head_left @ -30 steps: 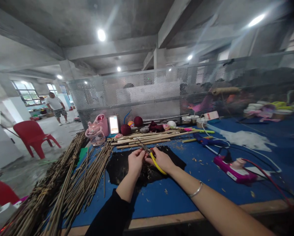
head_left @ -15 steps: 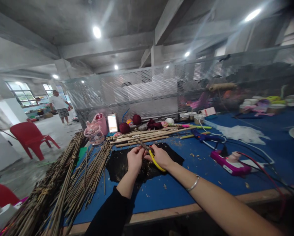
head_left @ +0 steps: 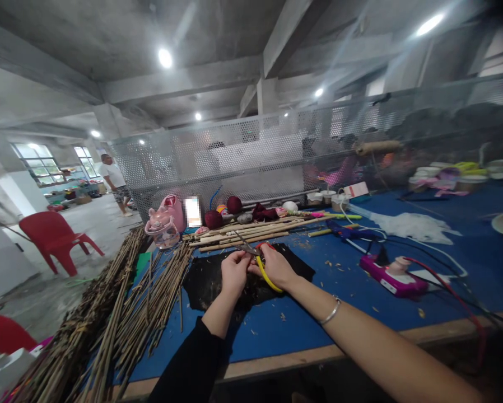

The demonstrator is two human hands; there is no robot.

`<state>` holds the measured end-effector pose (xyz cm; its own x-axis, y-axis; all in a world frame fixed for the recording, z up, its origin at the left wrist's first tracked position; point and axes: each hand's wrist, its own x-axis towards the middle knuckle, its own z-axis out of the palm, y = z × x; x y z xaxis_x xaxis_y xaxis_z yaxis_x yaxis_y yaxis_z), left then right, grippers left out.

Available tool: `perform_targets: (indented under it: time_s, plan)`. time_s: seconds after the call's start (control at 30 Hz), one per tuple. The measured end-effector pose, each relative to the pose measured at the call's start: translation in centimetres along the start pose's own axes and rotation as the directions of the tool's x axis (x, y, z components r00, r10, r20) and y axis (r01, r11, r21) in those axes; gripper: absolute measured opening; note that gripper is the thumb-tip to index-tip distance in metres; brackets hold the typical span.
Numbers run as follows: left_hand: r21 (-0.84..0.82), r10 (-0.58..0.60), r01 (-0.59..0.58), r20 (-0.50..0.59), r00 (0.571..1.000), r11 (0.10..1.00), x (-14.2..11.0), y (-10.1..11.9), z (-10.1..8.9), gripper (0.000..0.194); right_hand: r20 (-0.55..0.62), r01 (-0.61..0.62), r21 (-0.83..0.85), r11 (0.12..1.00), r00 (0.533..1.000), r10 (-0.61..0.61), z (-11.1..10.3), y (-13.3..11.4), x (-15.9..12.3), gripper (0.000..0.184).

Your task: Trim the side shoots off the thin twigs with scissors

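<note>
My right hand point(head_left: 276, 267) holds a pair of scissors with a yellow handle point(head_left: 269, 276) and a bit of red showing. Their metal blades point(head_left: 246, 247) point up and to the left. My left hand point(head_left: 233, 275) is closed in a pinch just beside the blades; whatever is between its fingers is too small to make out. Both hands are close together over a black cloth point(head_left: 201, 278) strewn with small scraps. Long pale sticks point(head_left: 238, 240) lie behind the cloth, and many thin brown twigs point(head_left: 150, 302) lie to its left.
A pink pot and a clear tub point(head_left: 166, 237) stand at the back left, near dark red yarn balls point(head_left: 234, 204). On the right are a purple power strip point(head_left: 392, 278) with cables, a blue glue gun point(head_left: 348, 230) and a plastic bag point(head_left: 411, 226). A person point(head_left: 115, 182) is in the background.
The scissors open up slightly, with the red handle now showing by my right hand. My left hand has shifted a little to the right. The person in the background has moved right.
</note>
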<state>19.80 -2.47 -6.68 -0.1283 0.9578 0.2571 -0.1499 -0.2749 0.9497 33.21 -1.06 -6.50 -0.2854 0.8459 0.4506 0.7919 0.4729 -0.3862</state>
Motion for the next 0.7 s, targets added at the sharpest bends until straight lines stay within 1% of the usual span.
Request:
perform_targets:
  time_s: [0.07, 0.17, 0.27, 0.5, 0.6, 0.7]
  plan:
    - [-0.004, -0.005, 0.005, -0.004, 1.000, 1.000, -0.06, 0.20, 0.03, 0.023, 0.036, -0.043, 0.000, 0.999, 0.998, 0.043, 0.08, 0.07, 0.02, 0.046]
    - [0.035, 0.010, -0.009, -0.034, 0.999, 0.999, -0.17, 0.66, 0.08, 0.021, 0.068, -0.092, -0.032, 0.995, 0.993, 0.094, 0.26, 0.11, 0.06, 0.046]
    - [0.072, 0.005, 0.000, -0.066, 0.998, 0.997, -0.20, 0.99, 0.07, 0.020, 0.086, -0.120, -0.070, 0.990, 0.988, 0.125, 0.22, -0.03, 0.13, 0.047]
    - [0.062, 0.003, 0.002, -0.071, 0.997, 0.998, 0.10, 0.62, -0.27, 0.022, 0.113, -0.156, -0.131, 0.979, 0.979, 0.171, -0.28, -0.27, 0.29, 0.049]
    - [0.030, -0.015, 0.018, -0.089, 0.996, 0.999, 0.35, 0.43, -0.43, 0.023, 0.116, -0.157, -0.152, 0.976, 0.978, 0.175, -0.24, -0.17, 0.31, 0.050]
    - [-0.056, -0.057, 0.051, -0.121, 0.991, 0.997, 0.67, 0.30, -0.49, 0.023, 0.109, -0.146, -0.164, 0.976, 0.980, 0.165, -0.10, -0.10, 0.28, 0.050]
